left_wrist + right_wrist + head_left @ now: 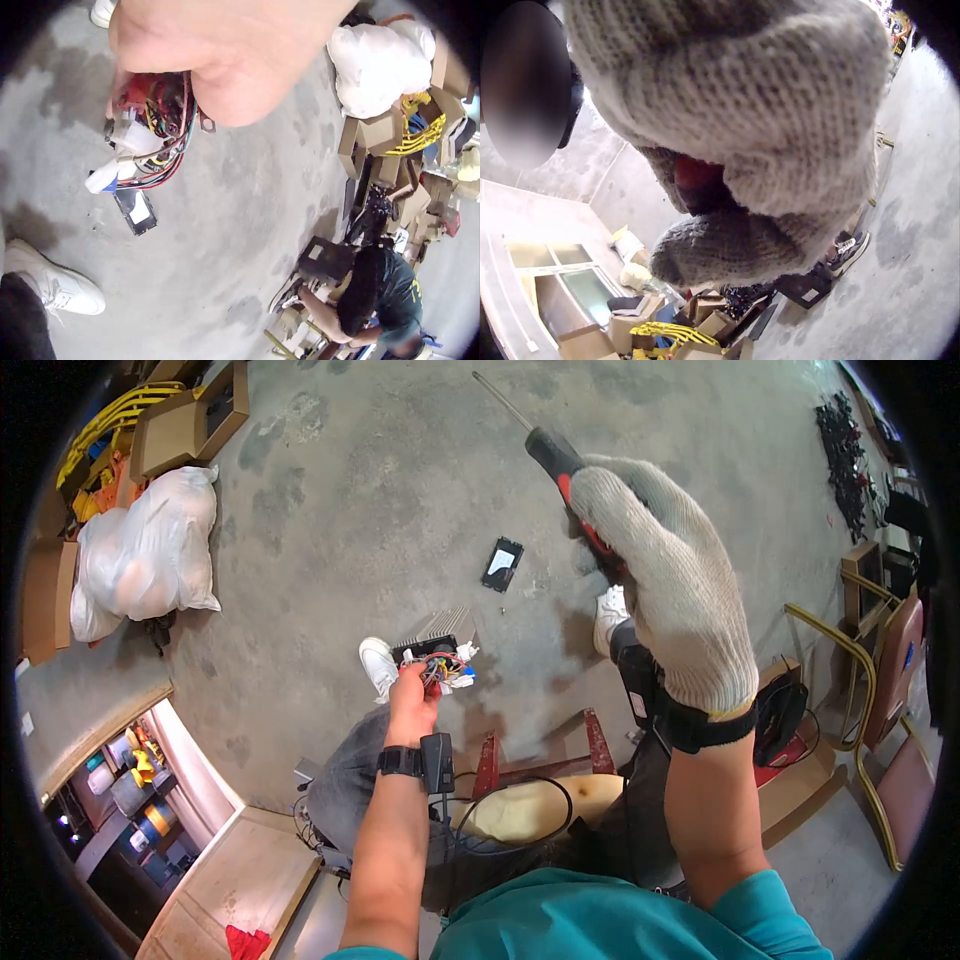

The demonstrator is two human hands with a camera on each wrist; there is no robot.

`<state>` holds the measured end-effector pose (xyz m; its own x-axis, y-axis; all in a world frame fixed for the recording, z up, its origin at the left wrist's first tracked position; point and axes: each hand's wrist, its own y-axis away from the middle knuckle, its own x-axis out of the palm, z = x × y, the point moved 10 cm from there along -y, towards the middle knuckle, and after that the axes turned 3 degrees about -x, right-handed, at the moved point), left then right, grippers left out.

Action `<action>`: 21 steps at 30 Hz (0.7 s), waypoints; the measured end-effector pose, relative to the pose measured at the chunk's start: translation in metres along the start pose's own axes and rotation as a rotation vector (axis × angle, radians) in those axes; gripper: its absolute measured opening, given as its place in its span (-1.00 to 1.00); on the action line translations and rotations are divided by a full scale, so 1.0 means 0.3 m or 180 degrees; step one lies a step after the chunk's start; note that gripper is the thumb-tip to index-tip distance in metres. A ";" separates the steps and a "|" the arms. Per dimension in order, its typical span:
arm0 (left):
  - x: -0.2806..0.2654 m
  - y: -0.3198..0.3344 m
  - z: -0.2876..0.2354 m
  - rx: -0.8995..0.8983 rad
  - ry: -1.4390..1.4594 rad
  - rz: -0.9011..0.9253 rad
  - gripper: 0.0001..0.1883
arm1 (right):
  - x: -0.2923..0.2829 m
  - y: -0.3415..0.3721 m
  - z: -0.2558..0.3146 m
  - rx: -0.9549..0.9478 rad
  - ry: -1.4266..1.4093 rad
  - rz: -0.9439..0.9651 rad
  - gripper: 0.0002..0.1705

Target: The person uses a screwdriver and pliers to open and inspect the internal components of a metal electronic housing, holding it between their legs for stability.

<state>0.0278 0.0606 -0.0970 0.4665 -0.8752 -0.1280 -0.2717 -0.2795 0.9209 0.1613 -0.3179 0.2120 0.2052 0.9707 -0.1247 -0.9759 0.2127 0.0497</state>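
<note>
My bare left hand [410, 705] grips a finned metal controller box [447, 624] low over the floor, between the shoes. A bundle of coloured wires [436, 668] with white connectors [139, 140] spills out beside its fingers. My right hand [690, 575], in a knitted glove, is raised at the right and grips a screwdriver [553, 452]. The screwdriver has a black and red handle, and its metal shaft points up and away to the left. In the right wrist view the glove hides most of the handle. A flat black plate [502, 565] with a white label lies on the floor.
A small metal piece [503, 611] lies near the plate. A full white bag [150, 550] and cardboard boxes [163, 435] stand at the left. Close in front is a red-framed wooden stool [520, 807]; a chair [893, 670] is at the right. Another person [390, 289] crouches farther off.
</note>
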 end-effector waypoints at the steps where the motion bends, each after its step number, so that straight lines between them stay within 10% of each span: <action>1: 0.002 -0.001 -0.001 -0.0047 0.0208 -0.0010 -0.94 | 0.003 0.000 -0.024 0.0476 -0.0086 0.0010 -0.64; 12: -0.025 0.045 -0.027 -0.0733 -0.0388 0.0284 -0.54 | 0.049 0.016 -0.100 0.1209 -0.0259 -0.0327 -0.49; 15: -0.136 -0.002 -0.114 -0.0006 -0.1508 -0.0712 -0.53 | 0.062 0.015 -0.100 0.1128 -0.0224 -0.0327 -0.53; 17: -0.117 -0.017 -0.285 0.2130 -0.3190 -0.1286 -0.56 | 0.076 0.015 -0.103 0.1197 -0.0236 -0.0182 -0.55; 21: 0.120 0.212 -0.355 0.2736 -0.4166 -0.0335 -0.56 | 0.114 0.017 -0.111 0.1306 -0.0237 0.0010 -0.59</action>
<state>0.1169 0.0533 -0.0037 -0.3887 -0.4320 -0.8138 -0.8786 -0.0922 0.4686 0.1607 -0.2873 0.1750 0.2219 0.9736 -0.0527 -0.8689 0.2219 0.4425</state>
